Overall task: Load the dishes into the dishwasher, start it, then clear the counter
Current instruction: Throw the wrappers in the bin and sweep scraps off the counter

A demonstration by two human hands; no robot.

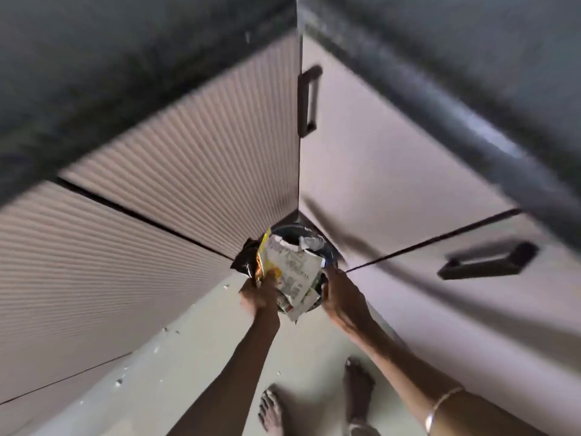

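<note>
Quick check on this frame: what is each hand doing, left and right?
Left hand: grips the food wrappers over the bin.
Right hand: at the bin's rim; blur hides whether it grips it, so cannot be told.

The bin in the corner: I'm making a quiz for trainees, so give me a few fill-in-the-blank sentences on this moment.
1. The left hand grips a bundle of empty ____.
2. The right hand holds the rim of the dark ____.
3. The bin stands on the floor in the ____ where two cabinet runs meet.
4. A thin bangle is on the ____ wrist.

Missing words: wrappers; bin; corner; right
</note>
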